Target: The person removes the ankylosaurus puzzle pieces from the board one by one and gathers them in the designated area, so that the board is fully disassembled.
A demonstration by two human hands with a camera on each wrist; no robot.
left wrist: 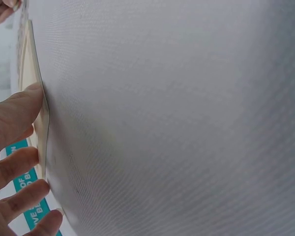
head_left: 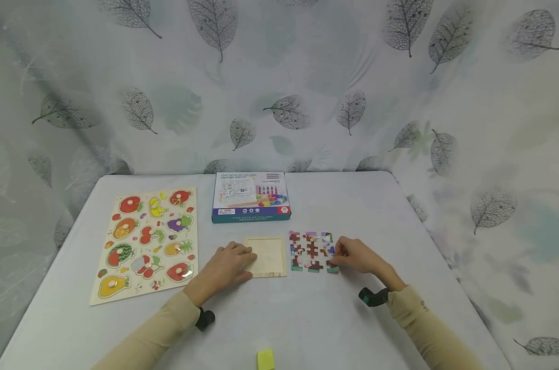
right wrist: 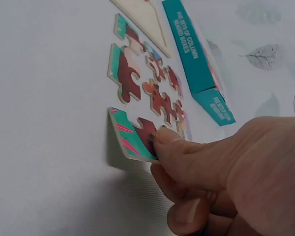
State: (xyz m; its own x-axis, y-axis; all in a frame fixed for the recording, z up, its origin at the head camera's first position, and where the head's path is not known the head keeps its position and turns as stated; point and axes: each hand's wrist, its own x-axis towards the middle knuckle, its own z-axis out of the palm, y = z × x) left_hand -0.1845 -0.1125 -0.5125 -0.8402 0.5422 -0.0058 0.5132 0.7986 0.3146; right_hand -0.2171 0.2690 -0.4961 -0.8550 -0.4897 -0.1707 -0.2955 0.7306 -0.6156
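Note:
My right hand [head_left: 357, 255] pinches a corner jigsaw piece [right wrist: 132, 135] between thumb and forefinger. That piece is teal and dark red with pink streaks, and in the right wrist view it tilts up off the table. Other jigsaw pieces [head_left: 312, 250] lie beside it in loose rows, slightly apart. My left hand [head_left: 226, 264] touches the left side of a shallow square wooden tray [head_left: 266, 257]. In the left wrist view its thumb [left wrist: 27, 101] lies against the tray's near edge, with the fingers spread along the side. The tray's visible bed is bare wood.
A fruit peg puzzle board [head_left: 143, 241] lies at the left of the table. Behind the tray stands a box [head_left: 251, 217] labelled as column beaded boxes. A yellow block [head_left: 265, 359] sits at the near edge. Leaf-patterned cloth [head_left: 279, 77] hangs behind the table.

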